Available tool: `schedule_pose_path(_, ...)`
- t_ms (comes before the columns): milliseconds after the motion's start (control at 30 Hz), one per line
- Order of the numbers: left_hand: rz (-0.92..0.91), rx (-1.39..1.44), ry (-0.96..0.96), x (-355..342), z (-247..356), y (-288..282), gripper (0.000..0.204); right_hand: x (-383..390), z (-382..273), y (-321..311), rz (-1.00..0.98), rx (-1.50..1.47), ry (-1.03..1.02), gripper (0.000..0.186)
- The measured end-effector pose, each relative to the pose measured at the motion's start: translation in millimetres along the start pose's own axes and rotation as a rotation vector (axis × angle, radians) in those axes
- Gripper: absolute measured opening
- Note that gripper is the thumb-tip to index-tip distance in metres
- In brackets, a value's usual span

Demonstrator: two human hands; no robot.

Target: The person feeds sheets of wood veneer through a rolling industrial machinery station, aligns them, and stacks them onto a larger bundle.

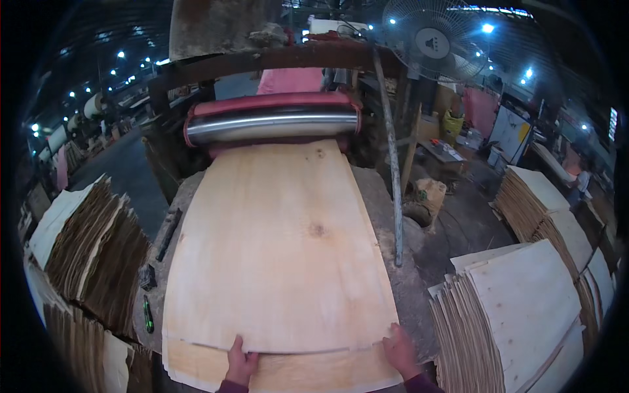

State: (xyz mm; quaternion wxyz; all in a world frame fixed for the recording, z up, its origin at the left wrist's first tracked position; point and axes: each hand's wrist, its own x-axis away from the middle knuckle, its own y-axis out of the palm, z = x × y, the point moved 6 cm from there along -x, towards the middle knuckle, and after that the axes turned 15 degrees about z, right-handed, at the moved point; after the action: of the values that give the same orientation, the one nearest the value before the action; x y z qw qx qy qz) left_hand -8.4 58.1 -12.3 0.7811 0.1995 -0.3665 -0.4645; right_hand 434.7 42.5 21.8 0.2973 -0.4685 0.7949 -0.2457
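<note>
A large pale wood veneer sheet [275, 262] with a few knots lies lengthwise before me, its far end at the rollers of a machine. My left hand [241, 362] is at its near edge, left of the middle, with the thumb on top and the other fingers curled at the edge. At the near right corner, my right hand [400, 352] pinches the same sheet. Another veneer sheet [308, 372] shows beneath, sticking out toward me. The fingertips under the edge are hidden.
A shiny metal roller [275, 124] with pink-red ends spans the far end. Veneer stacks stand at left [98, 242] and right [524, 301]. A green-and-black utility knife [149, 316] lies left of the sheet. A grey pole [391, 164] leans on the right; a fan [432, 43] is above.
</note>
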Motion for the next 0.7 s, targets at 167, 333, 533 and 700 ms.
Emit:
schedule_pose_path(167, 0.317, 0.125, -0.16, -101.2, -7.4, -8.9, 0.032, 70.3, -6.7, -0.6, -0.037, 0.269, -0.224, 0.057)
schedule_pose_path(333, 0.356, 0.256, -0.238, -190.2, 2.0, 30.8, 0.032, 103.8, 23.6, -15.7, 0.066, 0.363, -0.017, 0.047)
schedule_pose_path(533, 0.268, -0.198, -0.234, -199.0, -2.7, 44.7, 0.021, 95.1, 24.4, -26.3, 0.036, 0.367, 0.114, 0.034)
schedule_pose_path(700, 0.178, -0.288, -0.305, -89.8, -26.1, -15.5, 0.015, 68.0, 28.6, -44.2, -0.011, 0.358, 0.261, 0.037)
